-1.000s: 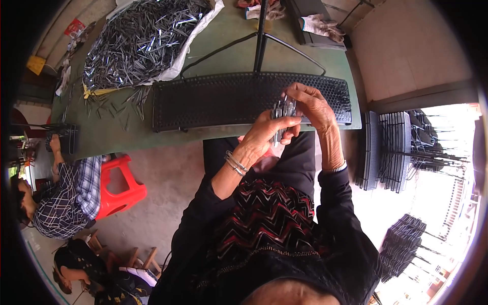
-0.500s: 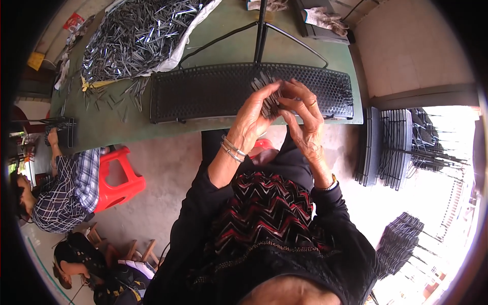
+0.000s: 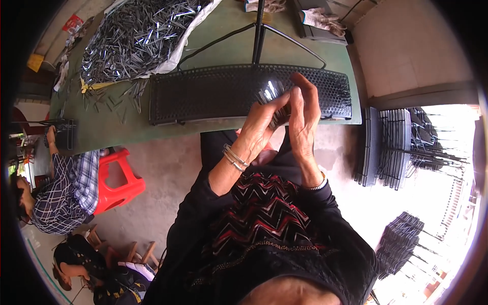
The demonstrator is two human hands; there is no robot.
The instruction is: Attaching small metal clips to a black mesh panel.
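A bundle of thin, dark, shiny strips [image 3: 270, 90] stands in my left hand [image 3: 255, 125], with its thumb and fingers wrapped round it. Against the bundle's right side is my right hand [image 3: 304, 121], its fingers straight and pressed together near the left thumb; part of its grip is hidden. Both hands are above the near edge of a long black perforated metal panel [image 3: 203, 95]. Short dark pieces stick up at the panel's right end. A big heap of similar strips [image 3: 140, 43] lies on a white sheet at the far left.
The green table [image 3: 109, 133] carries the panel, its metal rods [image 3: 258, 43] and scattered strips. Work gloves [image 3: 323, 20] lie at the far right. Stacked black panels [image 3: 394, 145] stand to the right. A red stool [image 3: 119, 180] and two people [image 3: 61, 190] are at the left.
The bundle has tilted and now catches the light. My right hand's fingers have straightened and drawn together along its side, after being curled and spread at the strips.
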